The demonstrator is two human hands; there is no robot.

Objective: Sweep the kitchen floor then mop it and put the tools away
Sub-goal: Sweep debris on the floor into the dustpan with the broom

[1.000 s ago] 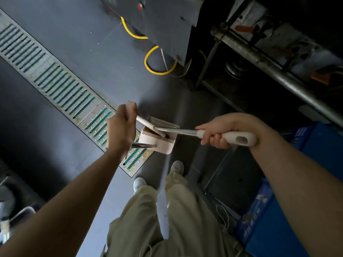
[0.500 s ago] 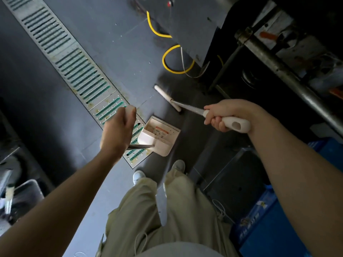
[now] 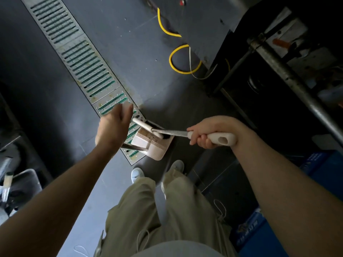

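Two tools in use: broom and dustpan, both at frame centre.
Floor (image 3: 130, 52): dark grey; a slotted drain grate (image 3: 81, 60) runs from upper left down to centre.
Dustpan (image 3: 155, 145): pale, resting on the grate's lower end just above the shoes, mouth toward upper right.
Broom (image 3: 170, 132): long axis near horizontal, metal shaft running left from the white grip; its head (image 3: 144, 126) sits over the dustpan mouth.
Right hand (image 3: 206, 133): clenched round the broom's white grip, right of the dustpan, forearm coming from lower right.
Left hand (image 3: 113, 127): closed on the dustpan's upright handle, just left of the pan; nearer hand.
Step, likely: brushing dirt into the pan; the stroke needs the head drawn toward lower left.
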